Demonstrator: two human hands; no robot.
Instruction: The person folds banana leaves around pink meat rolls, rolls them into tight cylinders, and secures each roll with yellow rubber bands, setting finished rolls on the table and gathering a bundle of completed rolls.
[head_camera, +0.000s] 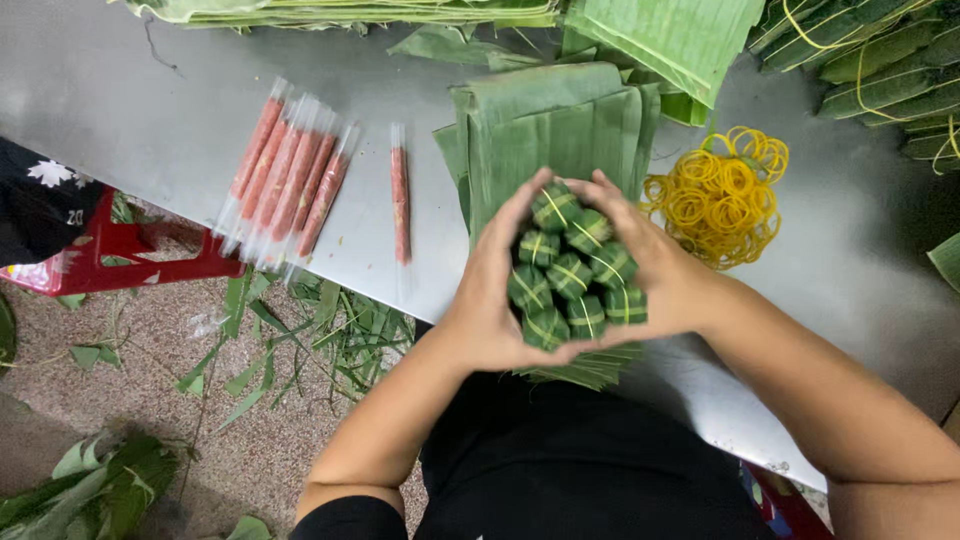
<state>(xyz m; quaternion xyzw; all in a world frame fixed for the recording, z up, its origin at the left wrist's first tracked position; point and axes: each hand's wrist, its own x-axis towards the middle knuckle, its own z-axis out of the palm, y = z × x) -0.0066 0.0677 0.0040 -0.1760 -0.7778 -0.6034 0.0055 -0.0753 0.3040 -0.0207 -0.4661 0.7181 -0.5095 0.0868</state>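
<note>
Both hands clasp one cluster of small leaf-wrapped parcels (573, 265) at centre frame: left hand (487, 300) cups the left flank, right hand (655, 270) the right, fingertips meeting over the top. We count about nine parcels, each tied crosswise with a yellow band, held packed side by side above the near edge of the bench (150, 110). No band visible round the whole cluster, so we judge the grip alone keeps it together.

Surroundings:
- stack of folded banana leaves (560, 125) directly behind the cluster, upper centre;
- pile of yellow rubber bands (722, 195) just right of the hands;
- row of red sausage sticks in clear wrap (285, 175) at upper left, one single stick (400, 195) lying apart nearer the leaves;
- tied leaf bundles (880, 70) at upper right;
- leaf scraps (300, 340) on the floor, lower left.

Risks, as we judge them:
- pressure comes from the sides only; easing either palm could let the middle parcels drop out underneath;
- freeing one hand towards the bands would leave the cluster half-supported;
- cluster overhangs the bench edge, so a dropped parcel may land in the lap or on the floor;
- squeezing too hard could split a leaf or slip a tie.
</note>
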